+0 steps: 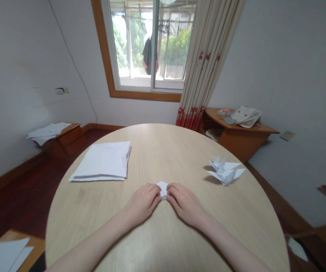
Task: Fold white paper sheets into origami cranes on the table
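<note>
A small folded piece of white paper [163,189] lies on the round wooden table [165,151]. My left hand [142,202] presses on its left side with curled fingers, and my right hand [185,202] does the same on its right side. Most of the paper is hidden under my fingers. Both forearms rest on the table near its front edge.
A stack of white paper sheets [102,161] lies at the table's left. Folded paper cranes [225,170] sit at the right. A low wooden cabinet [236,136] with cloths stands by the curtain; another low cabinet with papers [58,136] is at the left wall.
</note>
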`<action>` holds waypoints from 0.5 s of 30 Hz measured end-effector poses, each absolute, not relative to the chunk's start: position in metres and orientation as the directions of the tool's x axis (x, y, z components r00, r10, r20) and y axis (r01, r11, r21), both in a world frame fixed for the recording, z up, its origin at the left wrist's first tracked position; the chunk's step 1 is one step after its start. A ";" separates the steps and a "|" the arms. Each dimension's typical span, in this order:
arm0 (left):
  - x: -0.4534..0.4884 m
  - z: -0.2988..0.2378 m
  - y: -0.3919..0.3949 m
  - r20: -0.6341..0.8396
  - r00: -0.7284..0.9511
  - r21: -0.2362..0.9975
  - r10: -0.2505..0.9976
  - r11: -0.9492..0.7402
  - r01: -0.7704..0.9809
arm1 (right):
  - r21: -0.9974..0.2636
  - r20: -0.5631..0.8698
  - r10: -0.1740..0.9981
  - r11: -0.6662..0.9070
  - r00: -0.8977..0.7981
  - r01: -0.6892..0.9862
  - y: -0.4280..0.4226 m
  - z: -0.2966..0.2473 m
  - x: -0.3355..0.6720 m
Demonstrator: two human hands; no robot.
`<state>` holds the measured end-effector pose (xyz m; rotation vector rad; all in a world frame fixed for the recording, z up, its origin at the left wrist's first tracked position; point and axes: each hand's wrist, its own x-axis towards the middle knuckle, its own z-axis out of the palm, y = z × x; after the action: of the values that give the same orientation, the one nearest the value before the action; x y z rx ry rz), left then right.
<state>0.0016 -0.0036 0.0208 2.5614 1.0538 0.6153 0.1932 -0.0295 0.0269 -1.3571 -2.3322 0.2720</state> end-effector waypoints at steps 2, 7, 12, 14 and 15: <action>0.002 0.021 -0.004 0.271 0.627 0.436 0.730 -0.674 0.596 | -0.369 0.266 0.862 0.505 -0.432 0.780 -0.029 0.026 0.192; 0.004 0.018 -0.005 0.279 0.591 0.464 0.757 -0.645 0.607 | -0.361 0.285 0.859 0.508 -0.426 0.782 -0.027 0.024 0.191; 0.007 0.016 -0.005 0.280 0.561 0.476 0.779 -0.621 0.623 | -0.361 0.300 0.857 0.509 -0.420 0.781 -0.024 0.020 0.191; 0.009 0.015 -0.005 0.285 0.552 0.469 0.784 -0.616 0.633 | -0.363 0.302 0.858 0.507 -0.416 0.782 -0.024 0.019 0.190; 0.010 0.015 -0.005 0.286 0.548 0.462 0.786 -0.614 0.640 | -0.364 0.303 0.860 0.503 -0.411 0.784 -0.024 0.018 0.190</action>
<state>0.0100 -0.0053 0.0153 2.4835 1.1798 0.6821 0.1898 -0.0236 0.0185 -1.3532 -2.2995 0.2269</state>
